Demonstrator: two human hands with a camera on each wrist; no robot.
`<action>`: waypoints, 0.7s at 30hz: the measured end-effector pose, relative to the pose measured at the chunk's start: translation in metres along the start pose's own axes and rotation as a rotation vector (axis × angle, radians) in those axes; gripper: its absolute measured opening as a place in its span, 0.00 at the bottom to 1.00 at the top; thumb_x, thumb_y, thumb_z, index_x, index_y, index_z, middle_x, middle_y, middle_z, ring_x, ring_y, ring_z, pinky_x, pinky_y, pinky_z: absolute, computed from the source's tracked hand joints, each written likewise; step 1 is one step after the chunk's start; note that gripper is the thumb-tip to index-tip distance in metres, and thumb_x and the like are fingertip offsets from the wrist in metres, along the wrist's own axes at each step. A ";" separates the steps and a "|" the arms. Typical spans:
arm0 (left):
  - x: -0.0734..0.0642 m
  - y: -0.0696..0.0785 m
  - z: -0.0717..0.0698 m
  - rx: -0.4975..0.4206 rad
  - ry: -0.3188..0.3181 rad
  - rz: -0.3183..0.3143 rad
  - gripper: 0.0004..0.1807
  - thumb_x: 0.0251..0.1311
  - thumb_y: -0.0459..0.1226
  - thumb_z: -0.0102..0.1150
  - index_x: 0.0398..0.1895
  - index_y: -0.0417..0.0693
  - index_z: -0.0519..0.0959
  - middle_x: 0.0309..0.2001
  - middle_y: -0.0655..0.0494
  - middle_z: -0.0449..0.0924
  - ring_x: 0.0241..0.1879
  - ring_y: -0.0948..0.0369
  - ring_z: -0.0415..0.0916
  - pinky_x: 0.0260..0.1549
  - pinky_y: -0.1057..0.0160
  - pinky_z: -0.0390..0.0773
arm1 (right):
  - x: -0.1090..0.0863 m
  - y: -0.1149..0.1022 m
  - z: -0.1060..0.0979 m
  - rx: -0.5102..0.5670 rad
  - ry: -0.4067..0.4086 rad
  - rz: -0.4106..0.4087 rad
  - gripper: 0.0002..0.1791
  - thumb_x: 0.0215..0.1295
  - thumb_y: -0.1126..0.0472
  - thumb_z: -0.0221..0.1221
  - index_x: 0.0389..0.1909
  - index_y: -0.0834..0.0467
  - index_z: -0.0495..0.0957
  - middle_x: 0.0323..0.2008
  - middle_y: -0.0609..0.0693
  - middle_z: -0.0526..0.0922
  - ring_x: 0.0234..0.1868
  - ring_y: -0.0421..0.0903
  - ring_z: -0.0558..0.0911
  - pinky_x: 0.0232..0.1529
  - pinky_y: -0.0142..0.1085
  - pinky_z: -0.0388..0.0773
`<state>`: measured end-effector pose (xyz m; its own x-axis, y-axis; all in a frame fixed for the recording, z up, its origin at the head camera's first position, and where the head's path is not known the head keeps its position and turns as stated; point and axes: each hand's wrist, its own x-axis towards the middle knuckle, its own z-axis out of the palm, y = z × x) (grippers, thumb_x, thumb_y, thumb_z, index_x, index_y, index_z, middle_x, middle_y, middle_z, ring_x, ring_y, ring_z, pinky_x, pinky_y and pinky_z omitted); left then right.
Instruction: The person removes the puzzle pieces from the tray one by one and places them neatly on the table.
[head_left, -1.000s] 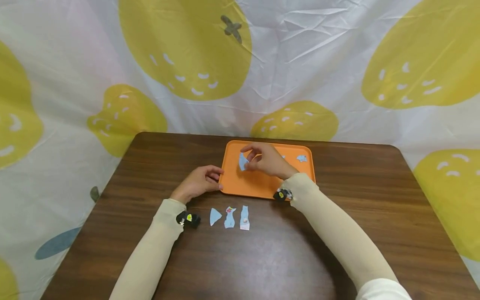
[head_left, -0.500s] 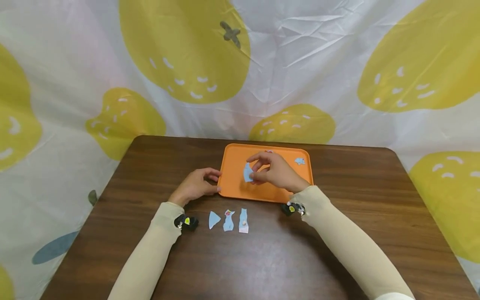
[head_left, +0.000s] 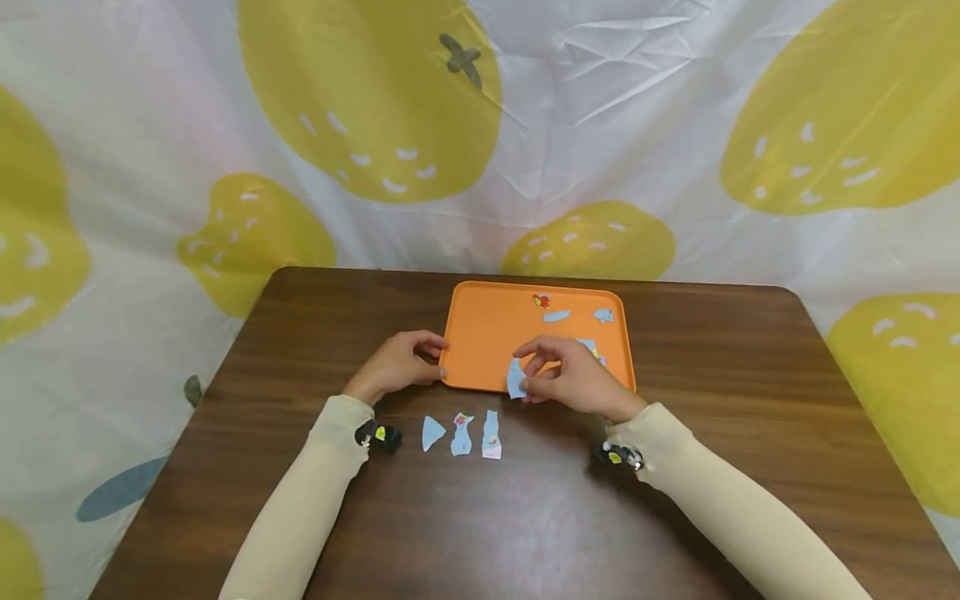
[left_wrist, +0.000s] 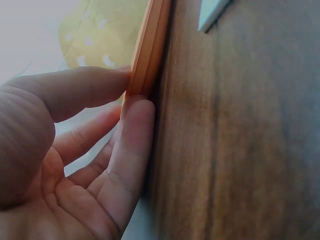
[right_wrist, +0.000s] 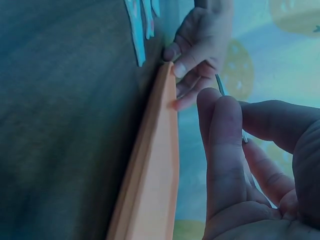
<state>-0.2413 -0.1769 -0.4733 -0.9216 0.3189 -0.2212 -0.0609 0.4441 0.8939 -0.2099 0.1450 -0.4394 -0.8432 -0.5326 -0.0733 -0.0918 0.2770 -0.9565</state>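
Observation:
My right hand (head_left: 573,377) pinches a light-blue cut card piece (head_left: 516,379) between thumb and fingers, above the near edge of the orange tray (head_left: 480,333). In the right wrist view its thin edge (right_wrist: 220,84) shows between the fingertips. My left hand (head_left: 401,365) holds the tray's left edge; the left wrist view shows thumb and fingers (left_wrist: 137,125) against the tray wall (left_wrist: 150,45). On the table in front of the tray lie three card pieces in a row: a triangular one (head_left: 432,432), a curved one with a red spot (head_left: 461,435), and a tall one (head_left: 491,435).
More pieces lie in the tray: a small red one (head_left: 542,301), a blue strip (head_left: 557,317), a blue one at the back right (head_left: 604,315), and a patterned one (head_left: 589,346) partly behind my right hand. A fruit-print curtain (head_left: 420,233) hangs behind the brown table (head_left: 360,312).
My right hand has carried the blue card piece from over the tray's middle toward its near edge and to the right, uncovering pieces in the tray. My left hand stays at the tray's edge.

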 end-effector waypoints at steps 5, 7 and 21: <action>0.003 0.001 -0.001 -0.008 -0.009 -0.012 0.27 0.58 0.32 0.76 0.62 0.44 0.82 0.53 0.44 0.80 0.42 0.55 0.83 0.42 0.60 0.89 | -0.010 0.002 0.001 -0.001 0.010 -0.001 0.26 0.64 0.73 0.68 0.63 0.68 0.76 0.39 0.63 0.82 0.36 0.70 0.89 0.40 0.56 0.89; 0.003 0.001 -0.002 -0.016 -0.013 -0.019 0.27 0.58 0.31 0.76 0.62 0.44 0.82 0.53 0.43 0.79 0.42 0.55 0.83 0.43 0.59 0.89 | -0.013 0.003 0.001 0.005 0.009 0.002 0.25 0.64 0.73 0.68 0.62 0.67 0.77 0.39 0.63 0.82 0.36 0.69 0.90 0.40 0.55 0.89; 0.005 0.005 -0.002 -0.021 -0.015 -0.048 0.27 0.59 0.30 0.75 0.63 0.44 0.81 0.54 0.43 0.79 0.43 0.55 0.83 0.43 0.59 0.89 | -0.033 0.021 0.018 0.038 -0.070 0.056 0.25 0.64 0.70 0.71 0.60 0.68 0.75 0.36 0.60 0.89 0.34 0.56 0.91 0.36 0.43 0.90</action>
<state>-0.2467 -0.1755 -0.4694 -0.9118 0.3101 -0.2693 -0.1127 0.4418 0.8900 -0.1744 0.1544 -0.4617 -0.8071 -0.5723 -0.1450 -0.0248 0.2783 -0.9602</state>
